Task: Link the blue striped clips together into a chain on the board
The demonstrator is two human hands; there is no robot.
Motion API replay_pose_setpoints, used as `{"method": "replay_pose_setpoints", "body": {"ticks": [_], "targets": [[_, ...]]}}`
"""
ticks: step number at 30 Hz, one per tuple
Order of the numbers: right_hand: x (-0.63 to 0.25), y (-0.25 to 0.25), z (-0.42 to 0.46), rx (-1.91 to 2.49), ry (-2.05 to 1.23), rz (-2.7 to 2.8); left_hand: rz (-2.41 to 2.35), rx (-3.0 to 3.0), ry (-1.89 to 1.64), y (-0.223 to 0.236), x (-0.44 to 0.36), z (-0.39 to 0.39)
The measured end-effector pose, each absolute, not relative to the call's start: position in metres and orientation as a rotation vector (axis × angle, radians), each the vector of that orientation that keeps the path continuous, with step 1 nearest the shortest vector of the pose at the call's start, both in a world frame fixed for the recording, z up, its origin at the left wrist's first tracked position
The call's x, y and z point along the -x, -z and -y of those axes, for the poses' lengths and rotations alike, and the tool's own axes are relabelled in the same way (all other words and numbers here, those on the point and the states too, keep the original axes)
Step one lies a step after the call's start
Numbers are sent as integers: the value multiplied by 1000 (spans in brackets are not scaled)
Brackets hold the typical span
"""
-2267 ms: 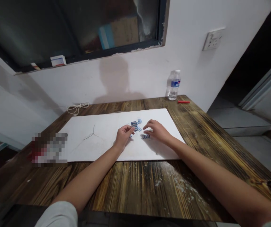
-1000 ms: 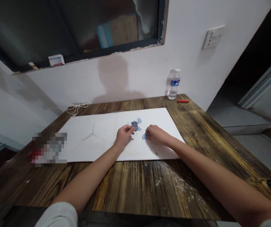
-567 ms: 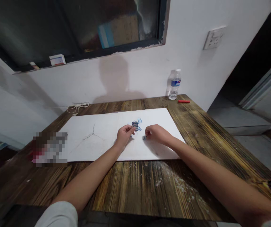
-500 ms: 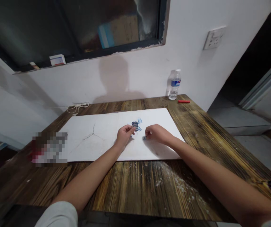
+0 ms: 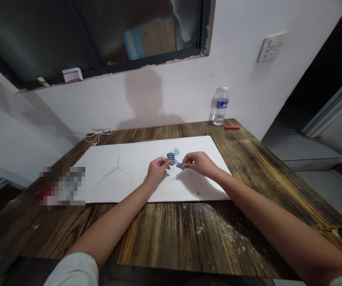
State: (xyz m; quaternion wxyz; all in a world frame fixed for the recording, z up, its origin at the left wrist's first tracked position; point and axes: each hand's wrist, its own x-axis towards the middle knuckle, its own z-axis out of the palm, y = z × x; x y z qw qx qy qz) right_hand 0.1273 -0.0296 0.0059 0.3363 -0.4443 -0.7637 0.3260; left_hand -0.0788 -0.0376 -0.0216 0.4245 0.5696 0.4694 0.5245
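My left hand [image 5: 156,169] rests on a white sheet [image 5: 123,174] with its fingers pinched on a small stack of blue clips [image 5: 170,157]. My right hand [image 5: 199,163] is lifted a little off the sheet and pinches another small blue clip stack [image 5: 179,165], which it holds close to the left hand's stack. One loose blue clip [image 5: 176,151] lies on the sheet just beyond both hands.
The sheet lies on a dark wooden table [image 5: 171,230]. A water bottle [image 5: 220,106] and a red pen [image 5: 232,127] stand at the far right corner by the wall. A white cord [image 5: 98,135] lies at the back left. A blurred patch [image 5: 62,188] covers the sheet's left edge.
My right hand closed on a blue clip stack lying on the sheet, lifted it, and moved it left towards the left hand. The left hand stayed still.
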Motion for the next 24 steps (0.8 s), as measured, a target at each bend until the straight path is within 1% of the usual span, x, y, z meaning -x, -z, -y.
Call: {"method": "replay_pose_setpoints", "body": {"ticks": [5, 7, 14, 21, 24], "targets": [[-119, 0, 31, 1028, -1134, 1597, -1155, -1439, -1288, 22, 79, 38], [-115, 4, 32, 1005, -1201, 1497, -1130, -1456, -1281, 21, 78, 38], [-107, 14, 37, 1038, -1195, 1435, -1084, -1468, -1227, 16, 76, 42], [-104, 14, 40, 907, -1370, 1395, -1021, -1526, -1141, 15, 77, 45], [-104, 13, 40, 915, -1389, 1402, -1027, -1527, -1108, 18, 78, 44]]}}
